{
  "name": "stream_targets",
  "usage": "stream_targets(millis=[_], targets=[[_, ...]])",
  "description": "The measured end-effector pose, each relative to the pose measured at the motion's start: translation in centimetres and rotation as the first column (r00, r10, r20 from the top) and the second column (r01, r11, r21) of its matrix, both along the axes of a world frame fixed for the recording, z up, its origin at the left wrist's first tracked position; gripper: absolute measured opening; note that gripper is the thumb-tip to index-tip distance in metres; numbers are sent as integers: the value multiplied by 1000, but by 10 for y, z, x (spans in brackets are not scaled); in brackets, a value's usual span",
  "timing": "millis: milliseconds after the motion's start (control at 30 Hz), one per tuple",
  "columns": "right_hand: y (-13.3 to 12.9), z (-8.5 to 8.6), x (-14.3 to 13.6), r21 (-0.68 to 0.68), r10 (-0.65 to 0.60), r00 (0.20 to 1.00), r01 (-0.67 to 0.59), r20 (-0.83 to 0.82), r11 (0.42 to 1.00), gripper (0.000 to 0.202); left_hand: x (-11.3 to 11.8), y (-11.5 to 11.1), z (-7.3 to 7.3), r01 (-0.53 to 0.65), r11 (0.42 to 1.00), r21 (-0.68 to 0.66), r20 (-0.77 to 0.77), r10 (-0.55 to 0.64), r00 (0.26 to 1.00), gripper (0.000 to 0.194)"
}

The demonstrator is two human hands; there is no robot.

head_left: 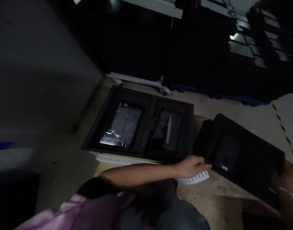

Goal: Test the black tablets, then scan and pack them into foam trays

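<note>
The left hand (191,166), fingers curled, is at the near left corner of the right black tray (256,156), beside a white printed strip (194,179); what it clamps, I cannot tell. The right hand (284,183), dim, meets that tray's right edge, grip unclear. The left black tray (148,119) holds plastic-wrapped items (123,124).

Far side: pale metal rail (137,80) low down, 2 wheels (163,92) showing beneath. Right of it, tall dark stack (208,64) on a blue base (242,99). Upper right: shiny rectangular panes (242,48) catching light. Far right: yellow-and-black tape (284,127) running along the floor (286,103). Left: broad grey panel (41,64); below it, flat blue object (1,145) at the edge, kind unclear. White bar (156,6) at top.
</note>
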State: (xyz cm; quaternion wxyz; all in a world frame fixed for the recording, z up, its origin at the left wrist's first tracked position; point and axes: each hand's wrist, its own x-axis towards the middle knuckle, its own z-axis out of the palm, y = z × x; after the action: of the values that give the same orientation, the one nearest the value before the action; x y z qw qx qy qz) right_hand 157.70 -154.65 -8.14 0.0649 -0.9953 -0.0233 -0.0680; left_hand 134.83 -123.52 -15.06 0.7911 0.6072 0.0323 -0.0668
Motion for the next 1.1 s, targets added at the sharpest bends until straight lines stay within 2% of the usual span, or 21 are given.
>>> stream_targets(millis=[67, 100, 133, 167, 200, 233, 267, 367, 500, 600, 667, 733, 800, 867, 967, 1033, 1100], targets=[[55, -9, -27, 103, 111, 989, -101, -101, 990, 50, -22, 22, 9, -184, 974, 135, -7, 186, 982, 36], [87, -11, -50, 203, 253, 943, -210, -217, 957, 44, -34, 33, 13, -274, 943, 188, -19, 283, 959, 37], [121, -12, -76, 375, 453, 828, -326, -331, 868, 42, -45, 42, 16, -351, 908, 227, -35, 368, 929, 38], [155, -12, -104, 537, 628, 674, -388, -388, 749, 40, -56, 49, 18, -410, 876, 254, -50, 435, 899, 38], [188, -11, -132, 657, 749, 519, -401, -412, 639, 40, -66, 55, 19, -458, 847, 269, -60, 489, 870, 39], [218, -10, -158, 734, 824, 399, -397, -403, 551, 39, -75, 60, 19, -497, 822, 279, -65, 532, 844, 39], [244, -10, -180, 768, 851, 337, -380, -404, 515, 36, -84, 63, 19, -531, 798, 285, -69, 570, 819, 40], [292, -14, -219, 810, 864, 268, -312, -426, 496, 13, -106, 71, 16, -624, 716, 313, -97, 678, 729, 42], [309, -25, -234, 852, 863, 200, -165, -464, 496, 18, -128, 80, 9, -695, 605, 389, -115, 780, 615, 44], [314, -31, -243, 837, 851, 176, -165, -495, 522, 23, -139, 85, 2, -684, 588, 433, -125, 790, 600, 44], [318, -34, -249, 814, 848, 182, -240, -497, 528, 20, -143, 88, -1, -667, 601, 440, -167, 785, 597, 43], [322, -36, -254, 786, 851, 219, -328, -477, 524, 16, -147, 90, -1, -653, 638, 409, -192, 759, 622, 37], [324, -38, -257, 761, 851, 257, -382, -457, 524, 13, -150, 93, 0, -635, 691, 346, -173, 712, 681, 25], [322, -39, -256, 757, 841, 292, -369, -456, 539, 14, -154, 96, 2, -582, 755, 300, -139, 639, 757, 25], [314, -43, -243, 751, 808, 379, -326, -452, 574, 17, -161, 98, 1, -480, 829, 287, -135, 531, 836, 18], [307, -50, -229, 704, 779, 424, -358, -462, 613, 20, -165, 99, -3, -453, 849, 273, -159, 504, 849, 20], [301, -59, -213, 630, 746, 436, -406, -503, 662, 22, -168, 99, -9, -459, 849, 261, -197, 513, 836, 22]])
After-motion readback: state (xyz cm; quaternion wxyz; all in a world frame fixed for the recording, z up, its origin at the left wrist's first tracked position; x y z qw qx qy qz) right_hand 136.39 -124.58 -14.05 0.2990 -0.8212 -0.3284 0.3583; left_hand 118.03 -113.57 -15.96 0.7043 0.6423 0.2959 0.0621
